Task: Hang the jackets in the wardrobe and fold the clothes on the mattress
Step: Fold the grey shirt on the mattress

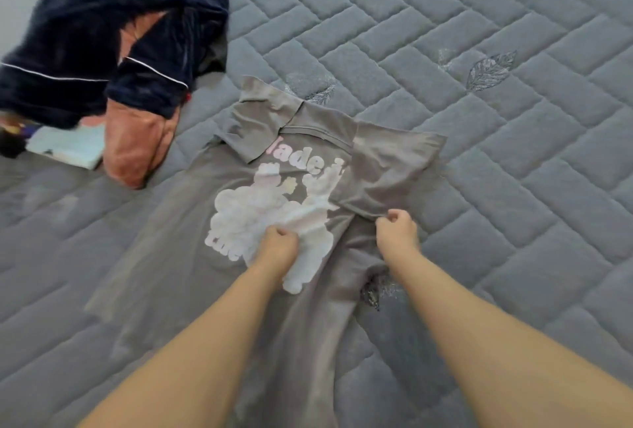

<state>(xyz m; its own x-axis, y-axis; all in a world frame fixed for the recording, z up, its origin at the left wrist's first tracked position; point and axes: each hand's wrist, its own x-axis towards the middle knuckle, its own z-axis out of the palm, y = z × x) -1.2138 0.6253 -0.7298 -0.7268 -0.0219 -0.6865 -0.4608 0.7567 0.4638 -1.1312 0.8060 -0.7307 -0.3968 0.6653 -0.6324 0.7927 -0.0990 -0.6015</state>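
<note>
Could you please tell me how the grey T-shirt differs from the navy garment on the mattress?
The grey T-shirt lies spread out with a pale printed design showing; the navy garment sits crumpled in a heap and has thin white piping. The left hand and right hand both grip the T-shirt, while nothing touches the navy garment. Both rest on the quilted mattress.

Soft, even, shadowless light; wide-angle bend at edges, motion blur throughout, worst top left
</note>
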